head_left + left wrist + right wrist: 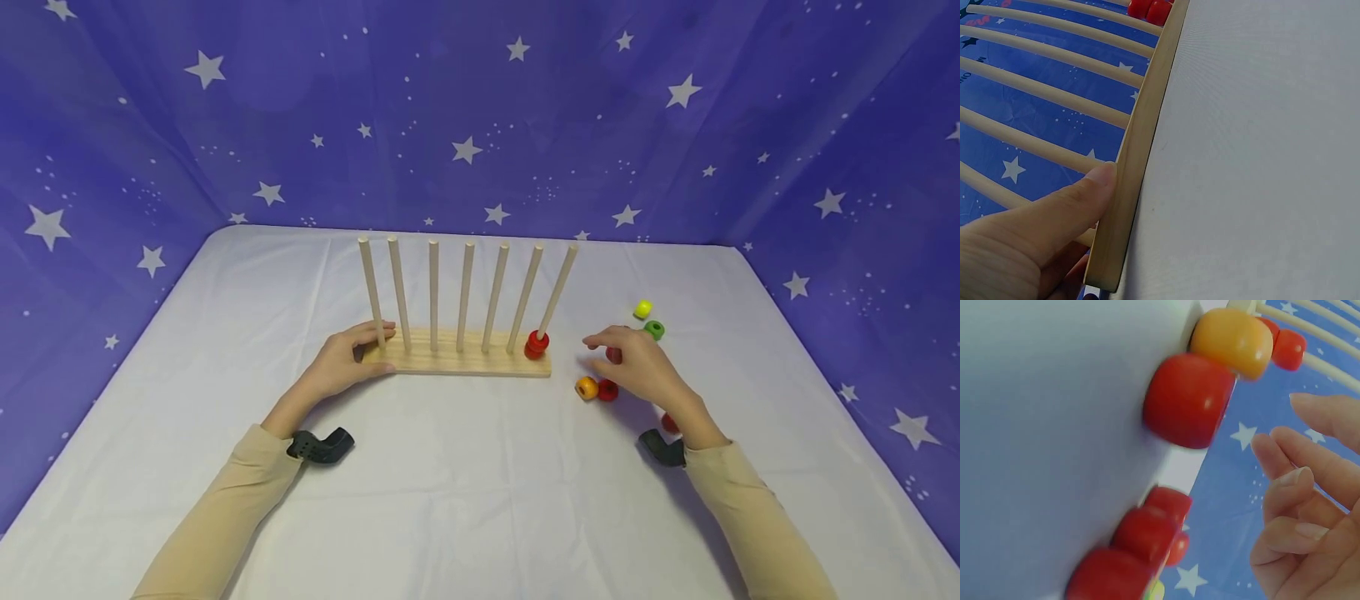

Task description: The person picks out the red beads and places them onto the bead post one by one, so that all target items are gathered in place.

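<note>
A wooden peg stand [457,362], with several upright pegs on a flat base, stands on the table. My left hand [341,360] grips the base's left end, its thumb [1082,200] along the front edge and its fingers behind. Two red beads [536,345] sit low on the rightmost peg. Right of the stand my right hand [637,364] is held over loose beads, thumb and index finger apart with nothing between them. An orange bead [1232,342] and a red bead [1188,401] lie side by side close to those fingers. The hand partly covers another red bead [613,355].
Beyond the right hand lie a yellow bead [642,309] and a green bead [655,330]. A red bead [670,423] shows beside the right wrist. The table has a white cloth [450,500], with a blue star-patterned curtain [420,108] behind and at the sides.
</note>
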Action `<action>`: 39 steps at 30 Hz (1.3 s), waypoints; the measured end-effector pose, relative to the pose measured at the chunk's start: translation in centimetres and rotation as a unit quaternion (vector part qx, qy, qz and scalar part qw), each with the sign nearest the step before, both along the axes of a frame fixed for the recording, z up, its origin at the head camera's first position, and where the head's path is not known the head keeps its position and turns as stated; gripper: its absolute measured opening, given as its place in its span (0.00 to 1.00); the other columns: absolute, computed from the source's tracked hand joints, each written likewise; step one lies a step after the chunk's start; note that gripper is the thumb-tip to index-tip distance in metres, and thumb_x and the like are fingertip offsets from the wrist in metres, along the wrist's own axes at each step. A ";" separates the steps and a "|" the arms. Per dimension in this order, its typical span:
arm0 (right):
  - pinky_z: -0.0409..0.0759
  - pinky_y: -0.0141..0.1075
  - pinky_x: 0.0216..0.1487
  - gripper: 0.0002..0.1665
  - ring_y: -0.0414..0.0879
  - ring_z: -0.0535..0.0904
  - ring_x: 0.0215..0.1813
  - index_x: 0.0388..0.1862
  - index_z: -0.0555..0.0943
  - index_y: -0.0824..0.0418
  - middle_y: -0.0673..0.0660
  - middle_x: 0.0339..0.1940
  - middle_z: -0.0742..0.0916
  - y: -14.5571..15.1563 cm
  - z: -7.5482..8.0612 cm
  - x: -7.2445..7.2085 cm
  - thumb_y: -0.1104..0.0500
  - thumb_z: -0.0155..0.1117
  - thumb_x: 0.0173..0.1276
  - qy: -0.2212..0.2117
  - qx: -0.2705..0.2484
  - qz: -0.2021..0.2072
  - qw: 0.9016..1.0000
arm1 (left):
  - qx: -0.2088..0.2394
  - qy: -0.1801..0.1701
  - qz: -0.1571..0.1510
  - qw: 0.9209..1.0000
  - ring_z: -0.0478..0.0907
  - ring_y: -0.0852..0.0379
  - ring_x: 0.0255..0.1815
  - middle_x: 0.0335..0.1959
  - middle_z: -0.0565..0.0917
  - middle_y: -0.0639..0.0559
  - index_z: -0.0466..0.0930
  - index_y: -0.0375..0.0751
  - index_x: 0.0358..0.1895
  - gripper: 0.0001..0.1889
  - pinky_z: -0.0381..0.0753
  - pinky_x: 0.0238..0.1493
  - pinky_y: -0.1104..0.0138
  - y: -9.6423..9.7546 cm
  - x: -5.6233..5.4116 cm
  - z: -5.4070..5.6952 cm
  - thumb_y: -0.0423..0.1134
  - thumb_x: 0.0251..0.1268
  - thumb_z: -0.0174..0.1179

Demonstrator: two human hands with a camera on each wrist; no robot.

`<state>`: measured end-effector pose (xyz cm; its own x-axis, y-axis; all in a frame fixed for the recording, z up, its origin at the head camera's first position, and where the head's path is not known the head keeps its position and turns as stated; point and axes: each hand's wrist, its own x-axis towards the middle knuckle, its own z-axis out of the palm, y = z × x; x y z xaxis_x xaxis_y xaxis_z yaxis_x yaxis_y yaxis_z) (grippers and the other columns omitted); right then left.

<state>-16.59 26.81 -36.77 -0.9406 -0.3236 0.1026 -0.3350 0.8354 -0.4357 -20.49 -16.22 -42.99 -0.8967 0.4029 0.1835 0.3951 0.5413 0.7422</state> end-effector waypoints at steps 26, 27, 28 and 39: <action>0.72 0.26 0.28 0.17 0.42 0.72 0.30 0.46 0.84 0.64 0.57 0.38 0.89 3.2 -0.6 3.0 0.61 0.70 0.56 -0.046 0.008 -0.001 0.999 | 0.002 -0.016 -0.004 1.000 0.64 0.39 0.70 0.64 0.73 0.40 0.74 0.35 0.59 0.30 0.62 0.71 0.48 -0.2 0.4 -0.1 0.40 0.50 0.70; 0.70 0.25 0.27 0.18 0.42 0.71 0.28 0.45 0.84 0.64 0.56 0.37 0.89 3.2 -0.8 3.2 0.60 0.70 0.55 -0.053 0.008 0.001 0.999 | 0.001 -0.017 -0.004 1.000 0.65 0.40 0.70 0.64 0.73 0.40 0.75 0.35 0.59 0.30 0.62 0.71 0.49 -0.2 0.4 -0.2 0.40 0.49 0.71; 0.69 0.25 0.26 0.18 0.41 0.70 0.27 0.45 0.84 0.63 0.55 0.36 0.88 3.2 -1.0 3.3 0.60 0.71 0.55 -0.058 0.009 0.002 0.998 | 0.000 -0.019 -0.004 1.000 0.65 0.40 0.70 0.64 0.74 0.41 0.75 0.35 0.59 0.30 0.62 0.71 0.49 -0.2 0.5 -0.2 0.40 0.49 0.71; 0.63 0.26 0.24 0.19 0.40 0.67 0.25 0.44 0.85 0.61 0.51 0.29 0.84 2.4 -1.2 3.2 0.61 0.73 0.51 -0.065 0.027 -0.011 0.997 | 0.001 -0.002 -0.004 1.000 0.65 0.41 0.69 0.64 0.74 0.41 0.76 0.34 0.57 0.29 0.63 0.71 0.51 -0.3 0.0 0.0 0.40 0.49 0.71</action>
